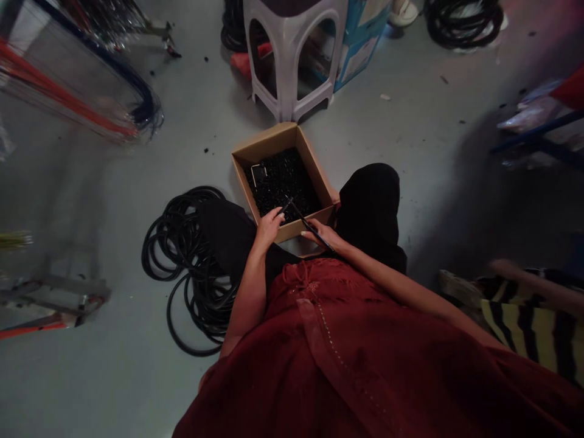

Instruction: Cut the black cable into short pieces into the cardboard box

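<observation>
Over the near edge of an open cardboard box (314,161), both hands are at work. My left hand (270,229) is closed on a short, thin dark piece whose kind I cannot make out. My right hand (322,233) grips a long, thin black strip (298,213) that slants up into the box and trails back toward my lap. The far ends of the two dark pieces meet or cross above the box. Inside lie many small black pieces (285,176), with a flat, dark, gold-edged object (259,174) on top at the left.
Black tubing (191,243) lies coiled on the floor left of the box. A grey plastic stool (287,55) stands just beyond it, beside a blue carton (358,52). Bundles of red strands (68,97) hang at upper left. Another black coil (465,24) lies at upper right.
</observation>
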`<control>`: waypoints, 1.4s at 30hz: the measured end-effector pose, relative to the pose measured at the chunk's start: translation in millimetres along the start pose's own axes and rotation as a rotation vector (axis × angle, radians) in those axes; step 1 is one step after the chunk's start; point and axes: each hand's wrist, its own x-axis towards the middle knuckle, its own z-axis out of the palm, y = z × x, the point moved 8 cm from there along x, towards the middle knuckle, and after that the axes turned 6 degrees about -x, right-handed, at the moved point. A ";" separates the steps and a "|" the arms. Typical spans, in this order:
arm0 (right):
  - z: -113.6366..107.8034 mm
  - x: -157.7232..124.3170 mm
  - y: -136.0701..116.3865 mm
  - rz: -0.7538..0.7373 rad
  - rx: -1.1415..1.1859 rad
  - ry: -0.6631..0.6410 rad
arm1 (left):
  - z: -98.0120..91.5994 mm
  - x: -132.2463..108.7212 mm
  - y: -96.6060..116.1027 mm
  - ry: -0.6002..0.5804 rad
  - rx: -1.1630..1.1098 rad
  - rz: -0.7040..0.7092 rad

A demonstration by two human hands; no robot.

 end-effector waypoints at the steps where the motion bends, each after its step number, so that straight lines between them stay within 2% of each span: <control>1: -0.1 -0.1 -0.5 -0.001 -0.002 -0.002 | 1.1 0.1 -1.0 -0.008 0.005 -0.007; 15: 1.8 0.6 2.8 0.006 -0.009 -0.023 | 17.4 -6.1 4.4 -0.163 0.048 -0.048; 22: 4.1 2.4 1.4 -0.045 0.017 -0.045 | 23.8 -8.7 3.0 -0.233 0.044 -0.092; 34: 4.8 4.2 8.2 -0.039 -0.060 -0.021 | 27.6 -11.5 10.5 -0.250 0.084 -0.091; 42: 4.9 7.9 5.9 -0.090 -0.077 0.005 | 29.6 -9.1 1.9 -0.225 0.103 -0.068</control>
